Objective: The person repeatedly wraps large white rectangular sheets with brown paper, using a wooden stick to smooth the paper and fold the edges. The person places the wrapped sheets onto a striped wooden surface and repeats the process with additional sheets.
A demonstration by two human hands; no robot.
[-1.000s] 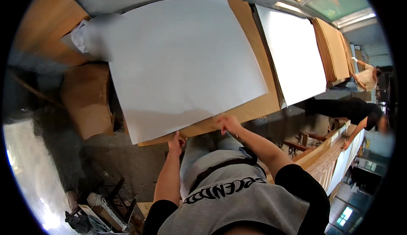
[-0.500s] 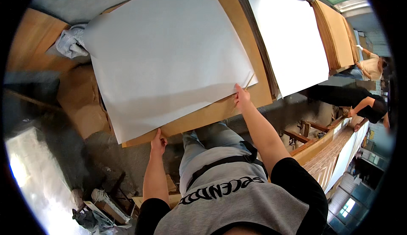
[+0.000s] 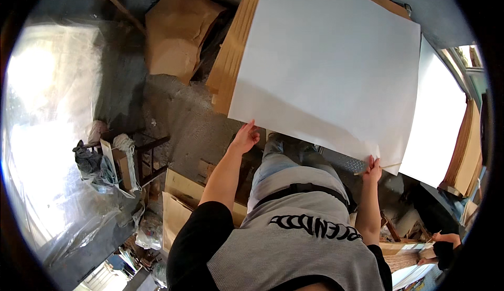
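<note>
A large, smooth white rectangular sheet [image 3: 325, 65] lies over a stack of flat brown boards [image 3: 233, 49] in a workshop, its near edge spanning the space between a person's two bare hands. The left hand [image 3: 247, 136] takes the near edge close to the left corner, its grip pinched on the sheet with the thumb at the rim. The right hand [image 3: 373, 169] has its grip clamped on the same edge near the right corner, where the sheet creases, and also holds a thin, pale wooden stick [image 3: 391, 165] crosswise. Just to the right is a second bright white sheet [image 3: 438, 117]; beyond it stands another brown stack [image 3: 464, 149]. Creased brown paper [image 3: 178, 36] lies left of the boards, while a co-worker's arm [image 3: 446, 238] shows at lower right.
</note>
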